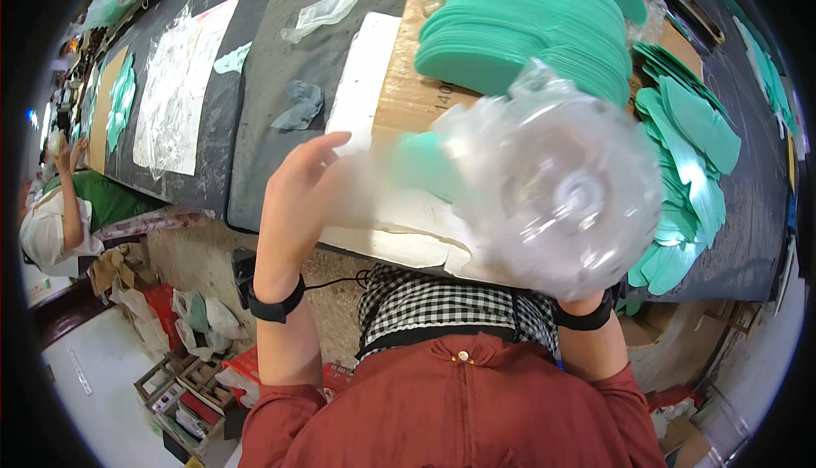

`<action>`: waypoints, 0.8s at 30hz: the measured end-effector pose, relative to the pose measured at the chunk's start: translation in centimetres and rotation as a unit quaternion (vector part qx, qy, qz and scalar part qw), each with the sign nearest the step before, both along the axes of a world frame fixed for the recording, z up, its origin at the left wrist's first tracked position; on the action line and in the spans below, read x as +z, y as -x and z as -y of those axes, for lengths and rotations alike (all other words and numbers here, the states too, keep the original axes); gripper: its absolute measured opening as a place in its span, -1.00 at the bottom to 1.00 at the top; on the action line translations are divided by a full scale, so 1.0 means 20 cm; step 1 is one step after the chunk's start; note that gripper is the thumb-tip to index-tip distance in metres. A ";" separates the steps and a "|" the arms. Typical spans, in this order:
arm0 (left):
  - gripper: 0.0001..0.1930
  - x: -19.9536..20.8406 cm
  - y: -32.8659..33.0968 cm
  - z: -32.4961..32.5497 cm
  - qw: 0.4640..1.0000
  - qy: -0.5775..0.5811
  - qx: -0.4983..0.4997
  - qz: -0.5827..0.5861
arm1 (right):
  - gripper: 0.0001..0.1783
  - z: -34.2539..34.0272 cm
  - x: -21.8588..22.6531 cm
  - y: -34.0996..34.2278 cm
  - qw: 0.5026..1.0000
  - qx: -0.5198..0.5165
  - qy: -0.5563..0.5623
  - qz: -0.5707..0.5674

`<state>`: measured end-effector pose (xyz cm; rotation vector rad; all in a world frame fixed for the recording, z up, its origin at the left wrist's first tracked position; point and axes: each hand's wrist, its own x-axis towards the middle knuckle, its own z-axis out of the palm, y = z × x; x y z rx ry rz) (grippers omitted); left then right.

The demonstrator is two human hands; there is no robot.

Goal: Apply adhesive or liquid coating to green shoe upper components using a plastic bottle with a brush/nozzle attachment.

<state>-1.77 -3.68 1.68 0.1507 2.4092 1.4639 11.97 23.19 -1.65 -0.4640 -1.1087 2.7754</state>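
In front of my right side is a large, round, clear plastic bundle (569,196), shiny, with ring shapes toward its middle and loose crumpled film at its upper left. My right hand (582,302) is under its near edge and holds it up; its fingers are hidden behind the plastic. My left hand (297,192) hovers over the near edge of the table with its fingers apart, some of them smeared by motion. Nothing shows clearly in it. A flat green piece (425,162) lies between the hands, partly blurred, over a white sheet (361,77).
Tall stacks of green rounded sheets (527,26) stand on brown cardboard (404,85) at the back. More green pieces (684,179) are heaped at the right. Plastic scraps (302,104) lie on the dark table (272,51). Another person (64,217) sits at far left.
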 end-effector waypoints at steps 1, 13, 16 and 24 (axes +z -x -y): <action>-0.68 -0.02 -0.02 0.05 1.000 -0.023 0.008 0.018 | -0.37 0.03 0.02 0.03 0.978 0.029 -0.204 -0.038; -0.71 -0.14 -0.04 0.00 0.986 -0.127 -0.033 0.104 | -0.60 -0.03 0.20 0.21 0.644 -0.092 -0.754 -0.086; -0.72 -0.13 -0.04 -0.02 0.986 -0.139 -0.036 0.087 | -0.57 0.00 0.24 0.18 0.856 -0.145 -0.495 0.028; -0.56 -0.10 -0.05 -0.06 0.899 -0.335 0.081 0.269 | -0.29 0.13 -0.01 0.21 0.741 -0.073 -0.652 -0.143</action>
